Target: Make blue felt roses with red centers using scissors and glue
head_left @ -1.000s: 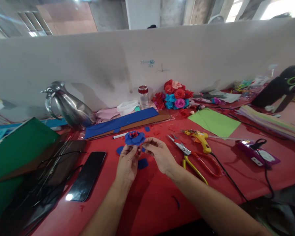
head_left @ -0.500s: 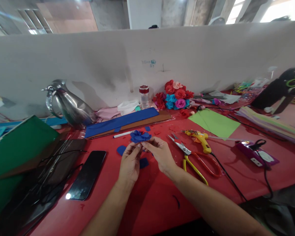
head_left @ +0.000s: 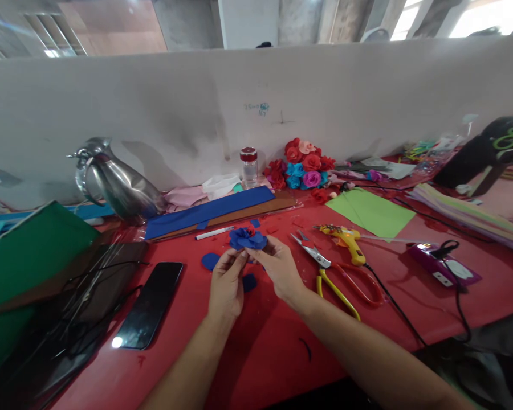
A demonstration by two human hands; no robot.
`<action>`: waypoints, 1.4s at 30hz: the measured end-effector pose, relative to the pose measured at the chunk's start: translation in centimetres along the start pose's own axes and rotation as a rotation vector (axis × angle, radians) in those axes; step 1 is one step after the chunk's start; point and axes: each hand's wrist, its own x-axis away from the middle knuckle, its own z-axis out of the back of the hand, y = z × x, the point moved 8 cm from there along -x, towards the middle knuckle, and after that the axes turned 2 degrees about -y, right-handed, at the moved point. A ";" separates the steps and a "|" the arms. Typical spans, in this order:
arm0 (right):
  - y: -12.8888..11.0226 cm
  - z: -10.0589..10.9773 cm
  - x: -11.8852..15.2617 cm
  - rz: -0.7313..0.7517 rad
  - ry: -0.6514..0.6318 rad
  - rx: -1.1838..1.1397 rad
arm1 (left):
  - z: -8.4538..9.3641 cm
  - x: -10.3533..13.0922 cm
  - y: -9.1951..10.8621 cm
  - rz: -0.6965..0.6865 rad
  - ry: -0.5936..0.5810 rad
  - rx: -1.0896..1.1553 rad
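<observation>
Hands: 2; left hand (head_left: 227,280) and right hand (head_left: 284,274) are closed, both pinching the flower.
Flower (head_left: 248,240): 1, blue with red middle, centre of the frame.
Tools: 1 scissors (head_left: 324,261), 1 glue gun (head_left: 351,244), right of centre.
Phone (head_left: 151,306): 1, lower left.
Table (head_left: 260,353): red.
Room: 1 pale wall (head_left: 175,108) behind.

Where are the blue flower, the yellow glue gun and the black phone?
Blue flower (head_left: 247,240): head view, on its petals.
Yellow glue gun (head_left: 357,254): head view, on its handle.
Black phone (head_left: 153,304): head view, on its screen.
</observation>
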 end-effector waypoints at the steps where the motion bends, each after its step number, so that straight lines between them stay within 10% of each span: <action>1: 0.0 0.0 0.0 -0.002 0.002 -0.001 | 0.1 0.0 -0.1 0.002 0.001 0.003; 25: -2.5 0.2 1.5 0.380 0.023 0.466 | -0.2 -0.1 -1.0 0.074 -0.093 0.000; 42: -3.3 0.2 1.6 0.499 0.021 0.585 | -0.7 0.0 2.9 0.124 -0.242 0.066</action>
